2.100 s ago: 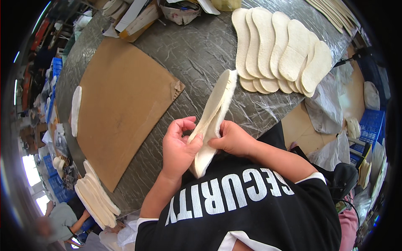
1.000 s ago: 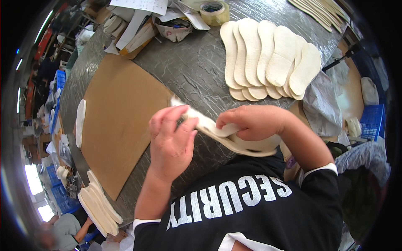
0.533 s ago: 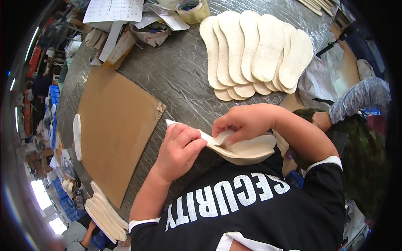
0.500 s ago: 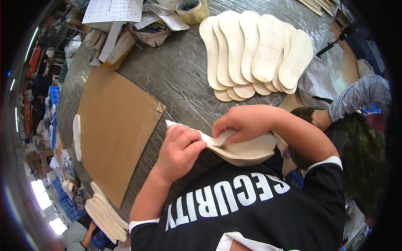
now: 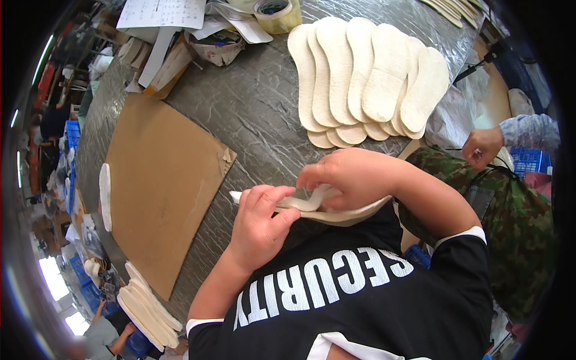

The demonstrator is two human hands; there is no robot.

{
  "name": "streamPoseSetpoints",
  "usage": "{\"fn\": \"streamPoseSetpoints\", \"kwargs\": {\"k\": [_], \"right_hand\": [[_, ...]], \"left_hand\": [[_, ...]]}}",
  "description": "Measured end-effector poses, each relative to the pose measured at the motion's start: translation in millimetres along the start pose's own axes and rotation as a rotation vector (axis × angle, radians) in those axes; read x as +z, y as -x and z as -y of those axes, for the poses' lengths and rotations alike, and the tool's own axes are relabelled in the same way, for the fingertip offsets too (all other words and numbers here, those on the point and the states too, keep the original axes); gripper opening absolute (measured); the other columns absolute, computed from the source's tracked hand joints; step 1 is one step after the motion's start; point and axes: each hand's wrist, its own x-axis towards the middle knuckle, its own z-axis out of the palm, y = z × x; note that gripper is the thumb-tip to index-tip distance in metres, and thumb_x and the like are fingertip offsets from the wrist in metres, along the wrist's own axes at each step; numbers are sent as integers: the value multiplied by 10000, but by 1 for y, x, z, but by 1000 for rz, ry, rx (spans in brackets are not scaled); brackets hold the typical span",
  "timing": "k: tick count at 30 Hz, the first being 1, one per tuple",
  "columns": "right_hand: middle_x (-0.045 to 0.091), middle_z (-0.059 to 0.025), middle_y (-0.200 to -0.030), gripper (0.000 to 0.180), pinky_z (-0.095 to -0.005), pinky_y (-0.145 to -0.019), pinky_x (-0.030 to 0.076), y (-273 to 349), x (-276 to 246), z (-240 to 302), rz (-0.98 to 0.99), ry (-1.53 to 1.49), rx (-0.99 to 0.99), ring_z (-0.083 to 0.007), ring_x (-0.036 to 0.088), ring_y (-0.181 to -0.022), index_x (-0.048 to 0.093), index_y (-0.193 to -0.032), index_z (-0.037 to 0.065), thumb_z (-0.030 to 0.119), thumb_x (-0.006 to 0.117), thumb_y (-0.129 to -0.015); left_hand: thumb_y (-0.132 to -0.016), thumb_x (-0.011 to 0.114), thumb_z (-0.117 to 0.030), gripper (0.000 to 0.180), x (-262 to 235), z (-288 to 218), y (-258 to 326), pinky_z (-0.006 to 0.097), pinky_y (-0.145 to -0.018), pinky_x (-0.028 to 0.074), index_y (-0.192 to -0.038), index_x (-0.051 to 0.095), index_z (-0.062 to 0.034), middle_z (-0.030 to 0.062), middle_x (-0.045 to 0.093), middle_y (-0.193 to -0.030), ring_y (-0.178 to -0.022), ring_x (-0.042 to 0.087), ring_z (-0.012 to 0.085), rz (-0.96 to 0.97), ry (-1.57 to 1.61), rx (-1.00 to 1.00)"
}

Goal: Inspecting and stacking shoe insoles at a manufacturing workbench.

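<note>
Close to my body, a cream felt insole [image 5: 351, 218] is held edge-up, its far end toward the right. My left hand [image 5: 262, 221] pinches its left end between thumb and fingers. A thin white layer [image 5: 307, 204] curls up from the insole's face between my hands. My right hand [image 5: 355, 180] is bent over that layer with curled fingers gripping it; the fingertips are partly hidden behind it. Beyond my hands, a fanned double row of cream insoles [image 5: 384, 84] lies on the table.
A brown cardboard sheet [image 5: 162, 192] lies to the left on the grey covered table [image 5: 258, 96]. A white insole [image 5: 105, 197] rests at its left edge; stacked insoles [image 5: 147, 306] stand lower left. Tape [image 5: 277, 15] and papers [image 5: 161, 13] sit at the back. A co-worker's hand [image 5: 483, 147] is at right.
My right hand has shifted slightly left, and the white layer curls higher off the insole, which is tipped more edge-on. The co-worker's hand at right has lifted and turned.
</note>
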Motion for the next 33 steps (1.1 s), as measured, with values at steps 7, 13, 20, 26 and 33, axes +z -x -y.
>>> {"fn": "streamPoseSetpoints", "kwargs": {"k": [7, 13, 20, 26, 33], "right_hand": [[658, -136, -811, 173, -430, -709, 482, -16, 10, 0, 109, 73, 1, -349, 631, -787, 648, -913, 52, 113, 654, -752], [644, -168, -774, 112, -423, -709, 479, -17, 12, -16, -104, 42, 193, -357, 631, -774, 633, -838, 22, 118, 616, -784], [679, -139, -863, 230, -426, -746, 499, -17, 7, 12, 45, 185, -71, -343, 646, -820, 642, -953, 42, 106, 638, -733], [657, -145, -778, 124, -457, -672, 470, -23, 32, -4, -196, 120, 138, -362, 627, -762, 662, -832, 57, 158, 646, -760], [661, -181, -828, 183, -451, -718, 471, -24, 35, -7, -169, 36, 192, -377, 630, -808, 627, -970, 57, 155, 601, -817]], "left_hand": [[-622, 717, -37, 230, 1, 3, 4, 405, -806, 438, -832, 641, -94, 93, 589, -1114, -987, 544, 300, -37, 40, -12], [-607, 746, -19, 254, -6, -2, 5, 409, -827, 436, -818, 633, -105, 104, 575, -1137, -1003, 532, 317, 22, 118, -57], [-626, 751, -23, 252, -2, 3, 11, 423, -851, 423, -835, 642, -112, 110, 567, -1143, -1014, 524, 327, -54, 100, -129], [-626, 757, -65, 212, -4, -1, 16, 426, -864, 409, -801, 643, -104, 82, 575, -1135, -1033, 527, 314, -22, 79, -102], [-597, 762, 9, 269, -7, 1, 21, 420, -854, 447, -812, 632, -85, 112, 565, -1142, -1038, 528, 336, -67, 85, -157]]}}
